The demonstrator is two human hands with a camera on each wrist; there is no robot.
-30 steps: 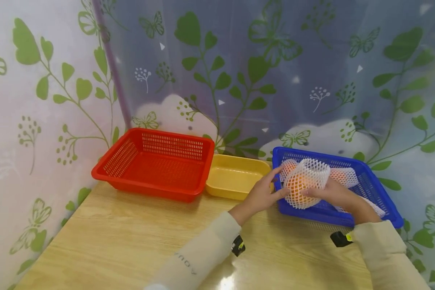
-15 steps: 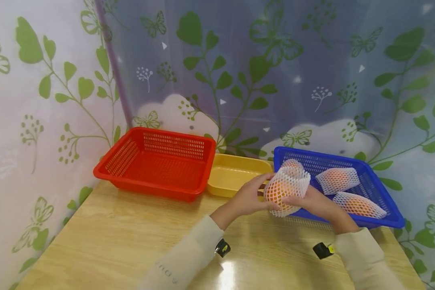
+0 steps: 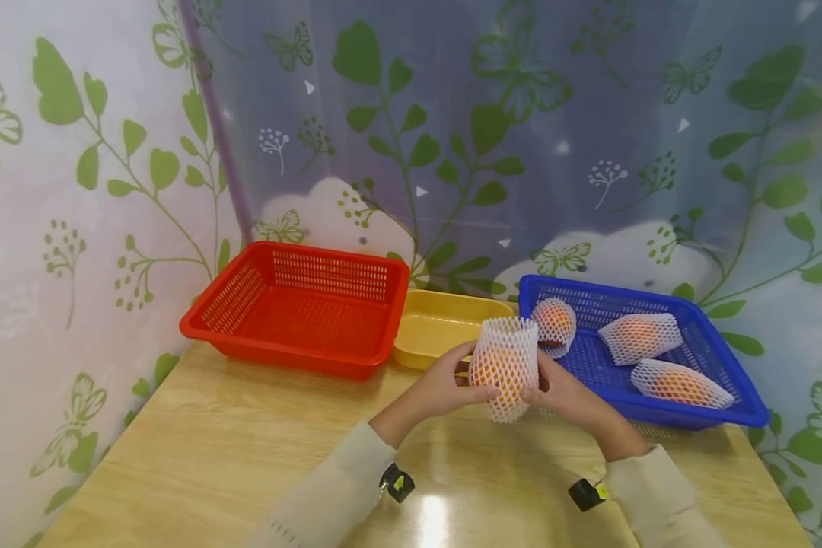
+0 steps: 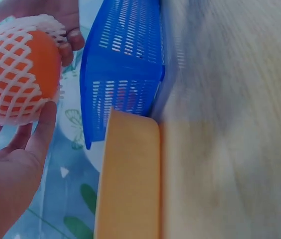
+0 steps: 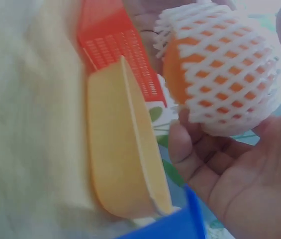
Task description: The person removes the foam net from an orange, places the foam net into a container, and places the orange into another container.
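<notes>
A round, orange-coloured fruit in a white foam net [image 3: 504,373] is held up over the front of the table between both hands. My left hand [image 3: 441,388] grips its left side, fingers behind and thumb in front. From the right, my right hand [image 3: 567,392] holds it the same way. The net stands up above the fruit like an open collar in the head view. At the other end, bare orange skin [image 4: 46,64] shows in the left wrist view. The right wrist view has the netted fruit [image 5: 225,74] above the right palm.
A blue basket [image 3: 719,342] at the right holds several netted fruits, one of them a netted fruit [image 3: 555,323] in its left corner. A yellow tray [image 3: 445,304] stands between it and a red basket [image 3: 294,358] at the left. Patterned cloth hangs behind the wooden table [image 3: 246,426].
Both hands have carried the netted fruit left and toward the front, out from over the blue basket. The net's open end has turned from up-right to nearly straight up.
</notes>
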